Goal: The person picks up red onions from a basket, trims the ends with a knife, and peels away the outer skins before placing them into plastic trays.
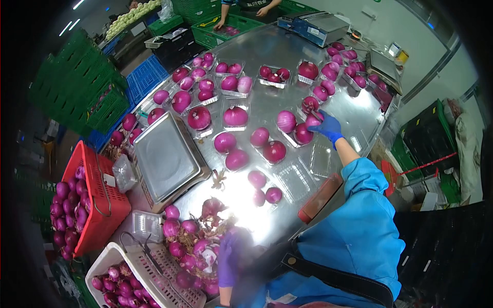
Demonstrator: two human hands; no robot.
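Observation:
My right hand, in a blue glove, reaches across the metal table with its fingers round a red onion. That onion is at a clear plastic tray with several other red onions about it. My left hand, in a purple-blue glove, is low in the view beside a heap of red onions with loose skins and roots. Glare and blur hide its fingers, so its grip does not show. Between the hands lie loose onions and a flat clear tray.
A weighing scale stands left of the filled trays. An orange-red crate and a white basket hold onions. More scales stand at the back. A co-worker's hand is over a green crate.

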